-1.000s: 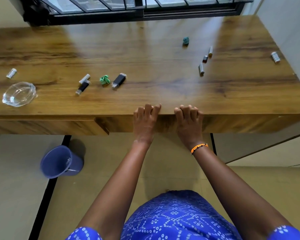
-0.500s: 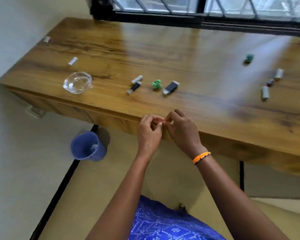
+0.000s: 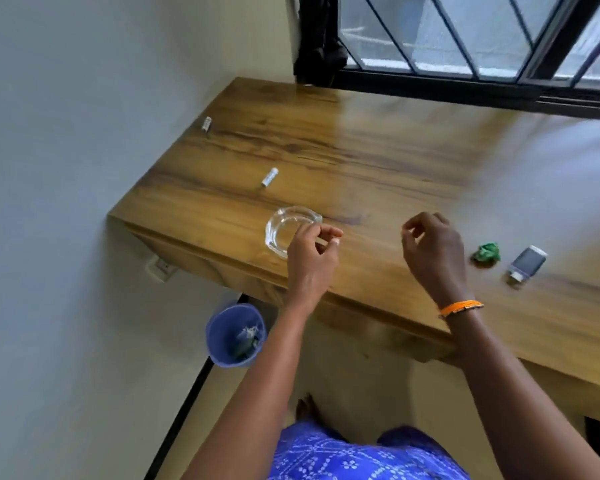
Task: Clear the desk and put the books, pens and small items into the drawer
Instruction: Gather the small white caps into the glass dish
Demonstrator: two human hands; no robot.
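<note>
The wooden desk carries small items. A clear glass dish stands near its front left corner. My left hand hovers right beside the dish with loosely curled fingers, and I see nothing in it. My right hand hangs over the desk's front, fingers loosely curled, nothing visible in its grasp; it hides the desk under it. To its right lie a crumpled green scrap and a dark USB stick. Two small white tubes lie further back, one mid-left, one by the wall.
A blue bin with scraps in it stands on the floor below the desk's left end. A grey wall closes the left side. A black window grille runs along the back. A wall socket sits under the desk corner.
My view has swung left. Both hands left the desk's front edge, met briefly, then parted and rose over the desk, the left toward the glass dish.
</note>
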